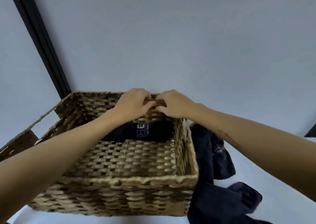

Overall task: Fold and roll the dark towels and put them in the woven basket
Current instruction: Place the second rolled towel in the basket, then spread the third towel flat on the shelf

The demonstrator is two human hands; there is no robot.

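The woven basket (140,181) stands in front of me on a white surface. One rolled dark towel (145,131) with white print lies inside against its far wall. My left hand (132,104) and my right hand (174,104) reach over the basket and meet at the far wall, just above that towel. Their fingers are curled and seem to pinch the wicker near the rim. No towel is in either hand. More dark towels (213,181) lie loose and crumpled beside the basket's right wall.
A pale wall rises right behind the basket, with a black vertical frame (41,40) at the left. A rope handle (39,119) sticks out on the basket's left side. The near half of the basket floor is bare wicker.
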